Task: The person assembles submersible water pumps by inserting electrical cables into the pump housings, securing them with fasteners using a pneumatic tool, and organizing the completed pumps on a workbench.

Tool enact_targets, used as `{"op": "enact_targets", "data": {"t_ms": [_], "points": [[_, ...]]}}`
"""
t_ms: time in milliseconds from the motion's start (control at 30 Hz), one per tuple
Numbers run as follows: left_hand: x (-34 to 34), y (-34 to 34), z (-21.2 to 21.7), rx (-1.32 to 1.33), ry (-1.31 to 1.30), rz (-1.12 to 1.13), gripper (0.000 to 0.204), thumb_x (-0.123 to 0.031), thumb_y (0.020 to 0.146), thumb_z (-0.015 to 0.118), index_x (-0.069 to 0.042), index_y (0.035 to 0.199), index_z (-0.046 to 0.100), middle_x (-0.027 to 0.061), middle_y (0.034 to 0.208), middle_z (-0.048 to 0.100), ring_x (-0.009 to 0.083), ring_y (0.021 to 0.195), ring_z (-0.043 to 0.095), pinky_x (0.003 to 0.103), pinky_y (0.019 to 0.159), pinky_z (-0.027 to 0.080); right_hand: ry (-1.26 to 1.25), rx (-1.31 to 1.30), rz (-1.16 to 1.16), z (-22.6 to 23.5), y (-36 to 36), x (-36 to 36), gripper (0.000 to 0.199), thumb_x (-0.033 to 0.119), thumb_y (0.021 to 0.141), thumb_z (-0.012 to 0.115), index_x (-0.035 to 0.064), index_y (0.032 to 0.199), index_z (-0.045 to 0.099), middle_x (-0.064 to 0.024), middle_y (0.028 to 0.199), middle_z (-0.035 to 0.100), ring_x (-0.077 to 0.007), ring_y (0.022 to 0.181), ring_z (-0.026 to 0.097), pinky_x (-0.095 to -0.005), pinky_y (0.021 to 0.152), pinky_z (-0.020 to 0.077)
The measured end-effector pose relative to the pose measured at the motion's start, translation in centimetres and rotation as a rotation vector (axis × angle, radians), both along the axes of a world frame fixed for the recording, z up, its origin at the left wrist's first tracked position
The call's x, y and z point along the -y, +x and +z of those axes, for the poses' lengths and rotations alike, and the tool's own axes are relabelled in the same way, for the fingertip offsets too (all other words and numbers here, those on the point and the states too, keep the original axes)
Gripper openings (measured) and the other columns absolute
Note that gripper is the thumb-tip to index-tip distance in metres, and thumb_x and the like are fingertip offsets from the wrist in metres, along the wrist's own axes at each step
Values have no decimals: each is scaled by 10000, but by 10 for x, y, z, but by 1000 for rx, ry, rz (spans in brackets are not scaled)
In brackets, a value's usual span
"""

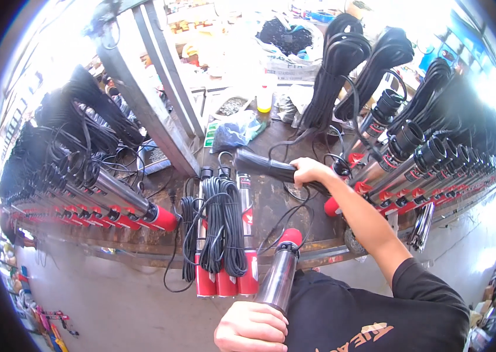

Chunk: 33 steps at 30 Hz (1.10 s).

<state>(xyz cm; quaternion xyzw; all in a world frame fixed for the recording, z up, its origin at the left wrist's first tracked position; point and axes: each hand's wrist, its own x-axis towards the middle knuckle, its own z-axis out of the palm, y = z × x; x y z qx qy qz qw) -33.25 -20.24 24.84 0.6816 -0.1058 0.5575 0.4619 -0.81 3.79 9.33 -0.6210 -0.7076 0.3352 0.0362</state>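
I wore a black short-sleeved cotton T-shirt [377, 317], and its right sleeve [418, 281] ended above my elbow, so that whole forearm was bare down to the wrist. Across the front of the shirt ran a printed design in orange-tan block shapes [371, 337], seen upside down from where I looked and cut off by the lower edge of the view. My left hand [252, 327] and my right hand [309, 172] were both uncovered, with no gloves, rings or watch that I could see.
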Motion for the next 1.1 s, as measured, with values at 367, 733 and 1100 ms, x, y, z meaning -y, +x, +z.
{"op": "enact_targets", "data": {"t_ms": [367,733,1100], "points": [[-10,-4,-18,-119,69,-141,107,-3,776,712,69,852,739,184,810,713,315,732,743,432,711,633,-436,-1181,-1209,-34,-28,239,404,470,975,634,72,908,627,-5,768,634,-115,617,532,-250,563,431],[-5,13,3,-276,-22,-46,199,-90,904,634,74,818,708,180,806,704,294,761,728,420,721,614,864,-1160,-253,153,-98,107,240,22,1038,443,-3,1276,435,-99,935,650,-119,763,589,-271,717,486],[-9,0,-10,78,-122,152,189,-57,649,755,34,799,685,149,702,673,286,613,702,423,631,615,345,296,-111,-189,8,-8,861,703,967,385,-44,1367,540,-276,1377,558,-426,1264,551,-560,1074,395]]}}
